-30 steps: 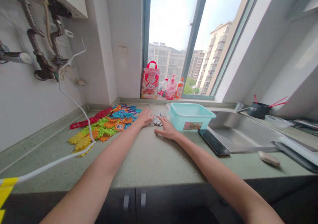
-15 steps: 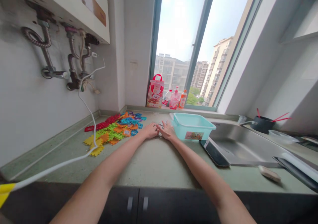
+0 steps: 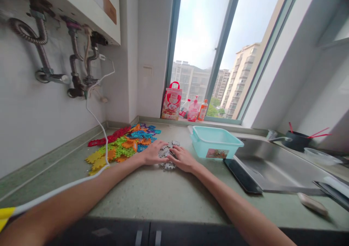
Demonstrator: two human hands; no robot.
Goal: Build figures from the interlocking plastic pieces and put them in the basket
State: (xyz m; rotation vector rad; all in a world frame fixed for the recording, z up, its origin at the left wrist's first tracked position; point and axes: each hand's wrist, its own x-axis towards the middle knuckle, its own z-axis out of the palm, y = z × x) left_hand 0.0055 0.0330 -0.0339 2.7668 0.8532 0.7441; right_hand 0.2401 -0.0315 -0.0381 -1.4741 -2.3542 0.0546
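Note:
White-grey toothed plastic pieces (image 3: 169, 166) lie in a small heap on the counter, partly under both of my hands. My left hand (image 3: 154, 153) rests at the heap's left side, fingers stretched forward and the thumb toward the middle. From the right, my right hand (image 3: 183, 159) touches the pieces with its fingers extended and slightly spread. Neither hand is closed around a piece. Left of my left hand spreads a pile of similar coloured pieces (image 3: 120, 146), in red, yellow, green, orange and blue.
A turquoise basin (image 3: 217, 140) stands right of my hands. A black phone-like slab (image 3: 242, 177) lies by the steel sink (image 3: 269, 166). The white cable (image 3: 105, 137) crosses the coloured pile and my left forearm's area. Bottles (image 3: 193, 109) and a pink bag (image 3: 171, 102) line the windowsill.
My hands have come nearer and moved apart, uncovering more white-grey pieces between them. The camera view has shifted slightly.

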